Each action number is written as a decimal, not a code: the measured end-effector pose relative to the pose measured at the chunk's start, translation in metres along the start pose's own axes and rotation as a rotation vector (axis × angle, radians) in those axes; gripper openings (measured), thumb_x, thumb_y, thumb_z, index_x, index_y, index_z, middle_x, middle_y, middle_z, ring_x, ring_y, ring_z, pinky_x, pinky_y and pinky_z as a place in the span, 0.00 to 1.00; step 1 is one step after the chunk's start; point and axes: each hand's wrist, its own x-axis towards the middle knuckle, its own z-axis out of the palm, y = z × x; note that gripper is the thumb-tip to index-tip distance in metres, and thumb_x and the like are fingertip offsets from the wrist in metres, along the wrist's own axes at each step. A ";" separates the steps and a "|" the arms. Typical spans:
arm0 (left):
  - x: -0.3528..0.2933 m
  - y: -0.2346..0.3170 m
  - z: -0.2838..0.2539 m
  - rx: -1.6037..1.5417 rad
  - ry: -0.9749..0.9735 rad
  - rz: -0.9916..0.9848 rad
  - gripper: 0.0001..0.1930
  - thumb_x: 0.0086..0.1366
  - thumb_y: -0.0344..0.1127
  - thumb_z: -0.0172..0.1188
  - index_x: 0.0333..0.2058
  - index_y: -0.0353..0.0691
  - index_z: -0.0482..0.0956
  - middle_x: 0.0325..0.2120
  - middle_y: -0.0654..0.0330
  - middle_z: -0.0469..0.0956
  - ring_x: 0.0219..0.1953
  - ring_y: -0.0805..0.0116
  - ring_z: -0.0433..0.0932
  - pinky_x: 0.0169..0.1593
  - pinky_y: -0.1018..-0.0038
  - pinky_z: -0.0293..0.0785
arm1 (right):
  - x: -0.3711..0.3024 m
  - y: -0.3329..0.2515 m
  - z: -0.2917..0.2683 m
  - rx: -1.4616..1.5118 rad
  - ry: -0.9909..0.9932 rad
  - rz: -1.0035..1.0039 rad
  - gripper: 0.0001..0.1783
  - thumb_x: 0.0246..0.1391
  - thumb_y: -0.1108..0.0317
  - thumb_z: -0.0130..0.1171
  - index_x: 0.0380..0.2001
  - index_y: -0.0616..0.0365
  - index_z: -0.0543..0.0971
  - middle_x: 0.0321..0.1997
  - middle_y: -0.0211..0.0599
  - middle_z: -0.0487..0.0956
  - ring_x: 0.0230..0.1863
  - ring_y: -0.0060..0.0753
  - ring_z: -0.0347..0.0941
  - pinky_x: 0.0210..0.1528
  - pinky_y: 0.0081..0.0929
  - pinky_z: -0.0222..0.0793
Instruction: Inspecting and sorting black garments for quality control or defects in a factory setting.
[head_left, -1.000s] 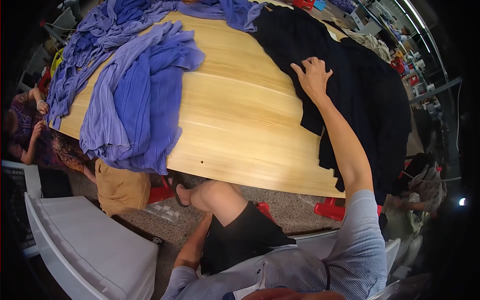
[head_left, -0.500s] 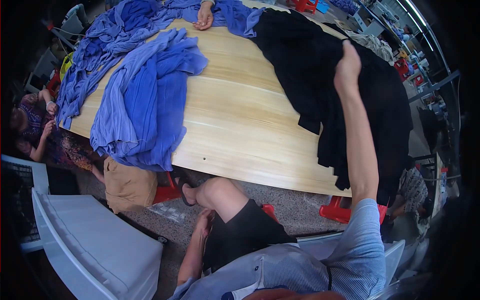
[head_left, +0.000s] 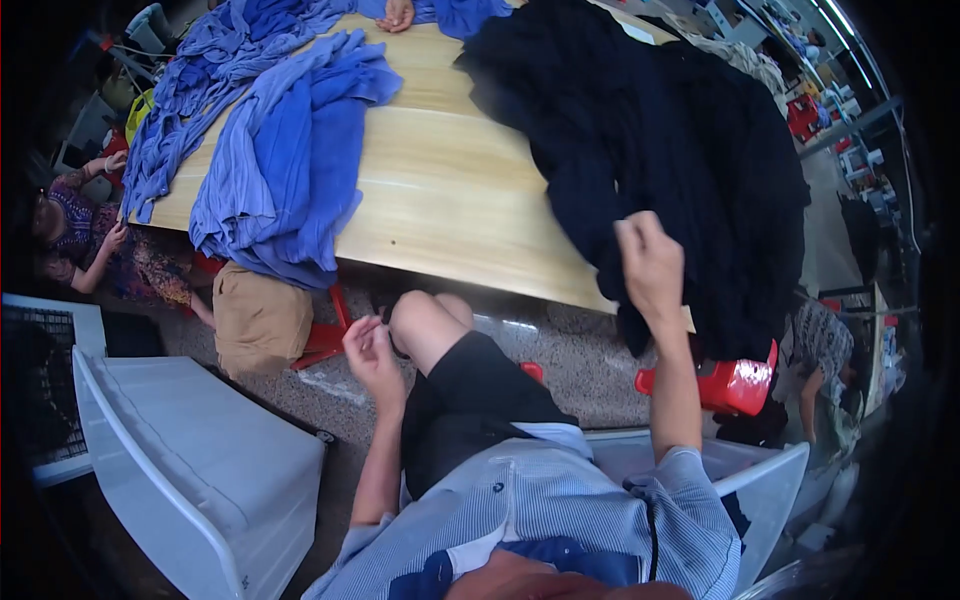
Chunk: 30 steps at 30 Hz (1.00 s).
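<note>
A wide heap of black cloth (head_left: pixel 730 200) covers the right of the wooden table (head_left: pixel 450 190) and hangs over its near edge. My right hand (head_left: pixel 652 265) is closed on the black cloth near that edge, fingertips pinched in its folds. Above my lap, beside my bare knee, my left hand (head_left: pixel 373 355) is raised with loosely curled fingers, and nothing shows in it. Layered blue pleated fabric (head_left: pixel 285 165) lies on the table's left part and drapes over the near edge.
More blue fabric (head_left: pixel 185 120) runs along the far left, where a person (head_left: pixel 85 225) sits. Another person's hand (head_left: pixel 397 14) rests at the table's far side. Red stools (head_left: pixel 715 385), a tan cloth bundle (head_left: pixel 260 320) and a pale bin (head_left: pixel 200 460) stand close around me.
My right hand has come back toward me from farther up the black cloth, whose left part has shifted left. My left hand has risen from beside my thigh. The view has shifted slightly.
</note>
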 end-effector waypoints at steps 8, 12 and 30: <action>0.000 0.034 0.070 0.193 -0.395 0.216 0.12 0.73 0.23 0.64 0.54 0.33 0.83 0.48 0.55 0.83 0.46 0.67 0.84 0.50 0.71 0.80 | 0.013 0.043 0.079 -0.181 0.084 -0.110 0.32 0.55 0.53 0.78 0.58 0.61 0.83 0.55 0.46 0.83 0.57 0.54 0.79 0.58 0.46 0.78; 0.004 0.039 0.081 0.335 -0.504 0.263 0.13 0.73 0.25 0.64 0.55 0.33 0.82 0.48 0.54 0.83 0.48 0.65 0.84 0.53 0.70 0.80 | 0.069 0.025 0.139 -0.323 -0.026 -0.126 0.34 0.56 0.50 0.76 0.61 0.57 0.82 0.54 0.46 0.79 0.56 0.52 0.76 0.57 0.51 0.72; 0.083 0.027 0.180 0.358 -0.484 0.408 0.46 0.68 0.44 0.74 0.76 0.32 0.61 0.72 0.31 0.64 0.73 0.35 0.67 0.75 0.50 0.64 | -0.035 -0.012 0.131 0.166 -0.258 -0.601 0.09 0.54 0.69 0.72 0.37 0.57 0.84 0.38 0.39 0.78 0.42 0.44 0.76 0.46 0.41 0.66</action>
